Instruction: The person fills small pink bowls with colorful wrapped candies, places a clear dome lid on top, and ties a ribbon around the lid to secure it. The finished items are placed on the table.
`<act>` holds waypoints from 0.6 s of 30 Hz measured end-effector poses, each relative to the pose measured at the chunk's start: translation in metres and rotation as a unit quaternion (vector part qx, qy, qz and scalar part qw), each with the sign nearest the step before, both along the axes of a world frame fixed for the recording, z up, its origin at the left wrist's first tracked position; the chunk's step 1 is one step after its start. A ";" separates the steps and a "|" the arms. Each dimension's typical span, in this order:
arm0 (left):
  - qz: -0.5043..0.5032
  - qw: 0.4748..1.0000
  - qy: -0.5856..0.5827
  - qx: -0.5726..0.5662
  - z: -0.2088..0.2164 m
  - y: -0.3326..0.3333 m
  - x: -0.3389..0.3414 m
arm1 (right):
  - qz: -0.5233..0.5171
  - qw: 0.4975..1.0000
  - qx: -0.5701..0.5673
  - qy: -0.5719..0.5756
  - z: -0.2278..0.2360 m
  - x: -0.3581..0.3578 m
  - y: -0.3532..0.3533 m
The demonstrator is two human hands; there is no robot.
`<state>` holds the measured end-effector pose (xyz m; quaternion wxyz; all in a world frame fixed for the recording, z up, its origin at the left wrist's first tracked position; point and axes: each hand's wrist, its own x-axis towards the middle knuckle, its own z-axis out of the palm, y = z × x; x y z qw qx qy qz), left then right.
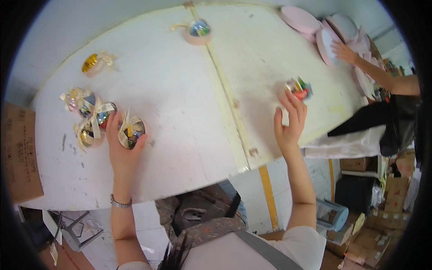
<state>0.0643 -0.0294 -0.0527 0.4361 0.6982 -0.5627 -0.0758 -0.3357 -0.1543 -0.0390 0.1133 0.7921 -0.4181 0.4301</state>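
Brown carton [18,153] left; cartons [382,216] btm right

A packing workshop. A broad white-painted tabletop [180,90] carries ribboned clear gift baubles [92,114]. Stacked round pink box lids [310,22] and brown cardboard cartons [387,216] crowd its edges.

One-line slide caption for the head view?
Left hand grips a ribboned clear ball on the white table; right hand reaches another ball.
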 end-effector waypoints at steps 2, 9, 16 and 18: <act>0.033 0.999 -0.012 0.018 0.005 -0.009 0.014 | 0.044 0.997 0.058 0.041 -0.001 0.016 -0.012; 0.162 0.986 -0.008 0.039 -0.026 -0.014 0.073 | 0.055 0.980 0.193 -0.015 -0.003 0.178 -0.166; 0.281 0.951 -0.033 0.124 -0.051 -0.004 0.107 | 0.020 0.939 0.342 0.027 -0.050 0.185 -0.225; 0.327 0.929 0.006 0.173 -0.043 -0.002 0.113 | 0.036 0.941 0.334 0.044 -0.047 0.178 -0.184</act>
